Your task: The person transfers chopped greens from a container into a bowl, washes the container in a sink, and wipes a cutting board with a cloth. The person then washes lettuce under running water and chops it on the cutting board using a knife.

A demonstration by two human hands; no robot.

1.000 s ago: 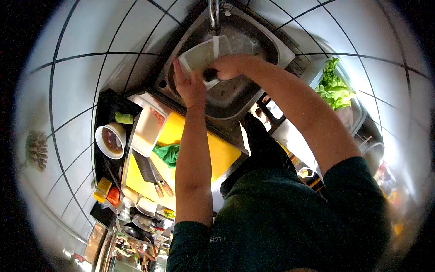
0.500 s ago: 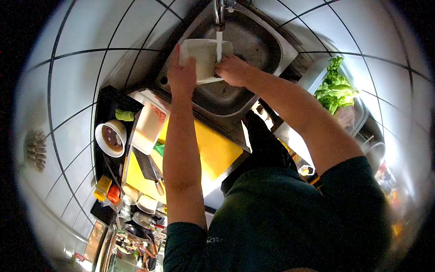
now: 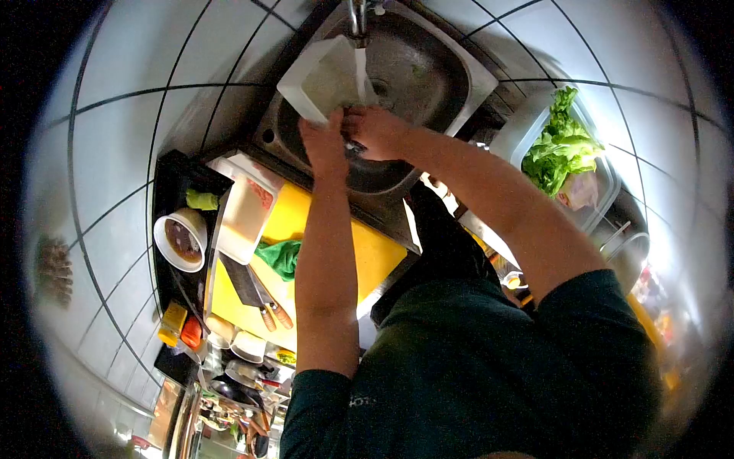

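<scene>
A white rectangular plastic container [image 3: 317,80] is tilted over the metal sink [image 3: 436,73], under the running tap [image 3: 358,21]. Water falls in a stream past its inner side. My left hand [image 3: 326,147] grips the container's near edge. Close beside it, my right hand [image 3: 376,135] is curled at the near corner of the container. A small dark bit shows under its fingers, too hidden to name.
Left of the sink, a yellow cutting board [image 3: 375,249] bears a cleaver [image 3: 242,283], a green cloth [image 3: 280,258] and a white tray [image 3: 245,222] with minced meat. A bowl of brown liquid [image 3: 182,239] stands farther left. Lettuce [image 3: 564,149] fills a plastic tub at right.
The container has turned and tipped, its far end now up and to the left. My left hand has slid down to its near edge, and both hands have come together.
</scene>
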